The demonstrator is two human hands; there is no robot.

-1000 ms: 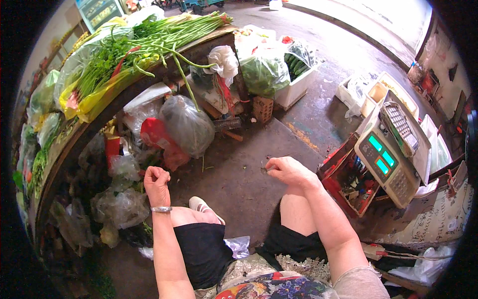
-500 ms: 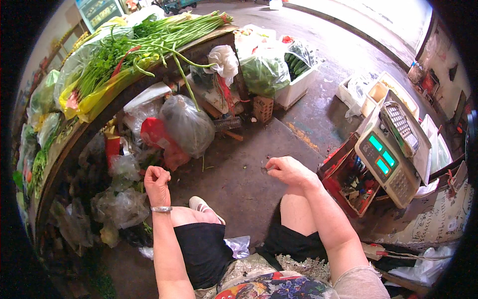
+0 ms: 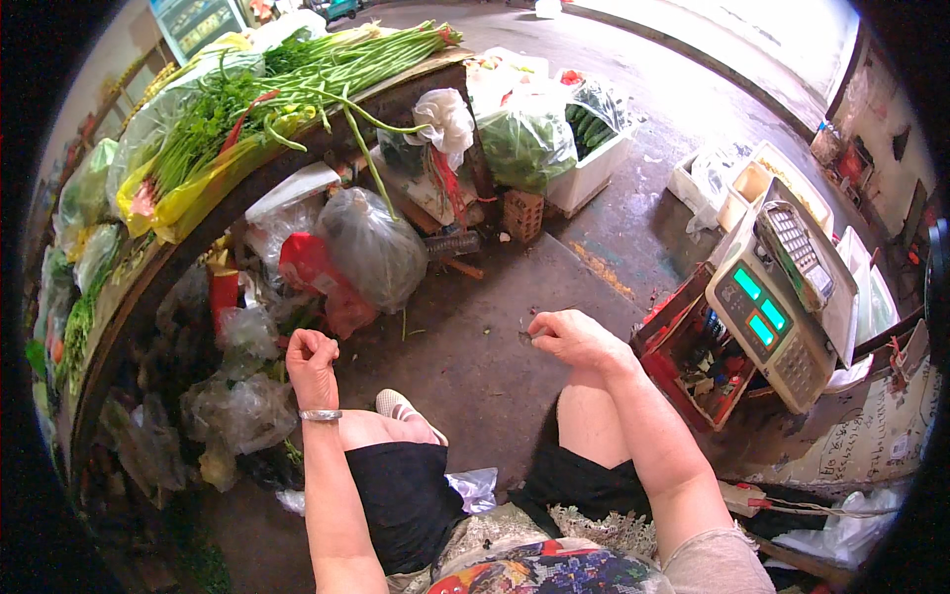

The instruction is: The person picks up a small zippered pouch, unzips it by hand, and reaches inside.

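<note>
My left hand (image 3: 313,364), with a silver bracelet (image 3: 321,415) at the wrist, is curled closed above my left knee. Whatever its fingers may hold is hidden. To its left lie crumpled clear plastic bags (image 3: 242,411); beyond it are a red bag (image 3: 322,282) and a full, knotted translucent bag (image 3: 373,247). My right hand (image 3: 579,339) hovers by my right knee, fingers bent and closed together. A tiny dark speck shows at its fingertips, too small to name, and I cannot tell whether it is held or lies on the floor behind.
A vegetable stand (image 3: 391,87) curves along the left, with long green beans (image 3: 366,61) and leafy greens (image 3: 203,139) on top. At right, a digital scale (image 3: 777,307) sits beside a red box (image 3: 698,381). Farther off are a white crate (image 3: 599,168) of cucumbers and a brick (image 3: 522,216).
</note>
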